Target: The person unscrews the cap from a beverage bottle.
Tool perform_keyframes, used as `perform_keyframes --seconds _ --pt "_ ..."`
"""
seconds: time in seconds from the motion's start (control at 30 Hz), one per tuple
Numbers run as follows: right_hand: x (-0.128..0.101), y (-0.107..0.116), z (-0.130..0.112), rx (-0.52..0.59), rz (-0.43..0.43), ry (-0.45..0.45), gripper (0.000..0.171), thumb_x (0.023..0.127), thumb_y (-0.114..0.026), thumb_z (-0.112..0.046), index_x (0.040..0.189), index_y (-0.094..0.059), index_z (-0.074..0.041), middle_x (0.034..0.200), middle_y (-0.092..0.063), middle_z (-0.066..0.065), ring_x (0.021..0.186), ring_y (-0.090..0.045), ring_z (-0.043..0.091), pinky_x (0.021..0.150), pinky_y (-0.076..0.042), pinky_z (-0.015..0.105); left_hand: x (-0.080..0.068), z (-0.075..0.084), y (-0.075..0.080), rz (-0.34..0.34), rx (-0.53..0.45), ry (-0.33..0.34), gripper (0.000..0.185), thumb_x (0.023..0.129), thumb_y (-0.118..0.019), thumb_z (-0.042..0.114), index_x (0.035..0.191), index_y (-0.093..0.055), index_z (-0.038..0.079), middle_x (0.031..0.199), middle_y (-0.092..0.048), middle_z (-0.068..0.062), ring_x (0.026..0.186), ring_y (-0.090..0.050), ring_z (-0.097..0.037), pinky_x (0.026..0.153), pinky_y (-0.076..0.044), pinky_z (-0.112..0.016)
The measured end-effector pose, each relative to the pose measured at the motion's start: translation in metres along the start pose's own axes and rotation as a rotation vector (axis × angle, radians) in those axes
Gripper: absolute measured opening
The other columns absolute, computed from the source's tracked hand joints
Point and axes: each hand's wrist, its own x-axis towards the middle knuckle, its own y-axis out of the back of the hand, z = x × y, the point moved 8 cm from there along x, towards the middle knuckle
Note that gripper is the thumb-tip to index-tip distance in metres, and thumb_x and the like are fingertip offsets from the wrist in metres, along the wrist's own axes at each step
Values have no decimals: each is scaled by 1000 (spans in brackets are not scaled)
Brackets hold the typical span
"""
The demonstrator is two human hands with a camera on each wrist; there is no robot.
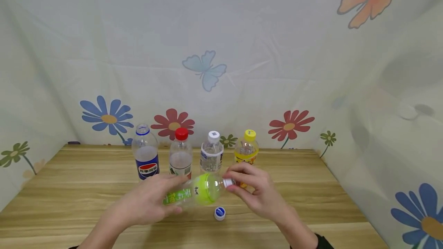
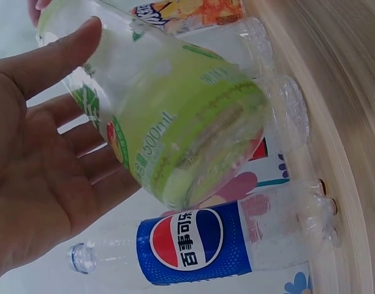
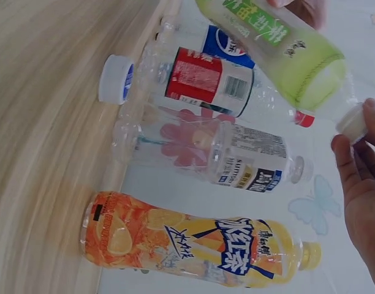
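Observation:
A clear plastic bottle with a green label (image 1: 205, 189) lies tilted in the air above the table, its neck toward the right. My left hand (image 1: 149, 199) grips its lower body, thumb on one side and fingers on the other, as the left wrist view shows. With thumb and fingertips, my right hand (image 1: 257, 191) pinches the white cap (image 3: 353, 124) at the bottle's mouth. Whether the cap's thread is engaged cannot be seen. Below the bottle, a loose white cap with a blue top (image 1: 219, 213) sits on the table.
Behind the hands stand a capless blue-label cola bottle (image 1: 147, 158), a red-capped bottle (image 1: 180, 155), a white-capped bottle (image 1: 212, 156) and a yellow-capped iced tea bottle (image 3: 200, 242), in a row on the wooden table (image 1: 86, 191). A patterned cloth (image 1: 242, 99) hangs behind and at both sides.

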Motion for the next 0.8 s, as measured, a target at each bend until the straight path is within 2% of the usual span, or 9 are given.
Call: perform_keyframes --seconds 0.1,0.2,0.3,0.43,0.6,0.8 --pt "1 0 -2 8 -11 25 19 96 -72 -9 114 -74 -2 114 -67 9 92 -63 18 71 -58 24 -1 1 1 -2 6 -15 69 83 -87 34 145 -60 16 138 -63 -5 118 -59 -27 98 -51 -59" --pt "0 0 -1 17 -7 5 21 94 -74 -4 115 -73 -3 115 -67 9 95 -65 19 74 -60 26 -1 2 3 6 22 -19 69 82 -88 36 143 -61 16 137 -64 -4 118 -60 -27 98 -52 -58" --pt "-1 0 4 28 -1 -65 28 90 -76 4 116 -71 -3 117 -68 11 94 -66 19 73 -61 29 -1 2 5 19 38 1 70 79 -90 38 140 -62 17 135 -65 -4 118 -61 -27 97 -52 -58" --pt "-3 -2 13 41 4 -207 30 93 -74 1 122 -69 -6 113 -69 6 91 -66 18 70 -62 31 0 2 6 32 58 38 70 76 -92 39 137 -64 20 135 -65 -2 119 -61 -26 97 -53 -57" --pt "-5 -1 19 57 51 -308 23 94 -74 -4 115 -71 -11 101 -70 0 84 -66 17 64 -61 31 3 4 6 38 50 58 71 72 -95 40 134 -66 22 132 -66 -2 115 -62 -23 94 -55 -54" --pt "-8 0 27 78 70 -404 11 96 -74 -9 107 -74 -12 90 -70 -1 70 -66 19 57 -60 32 4 5 9 85 70 38 71 70 -96 36 132 -65 19 130 -67 -4 111 -63 -23 93 -56 -53"
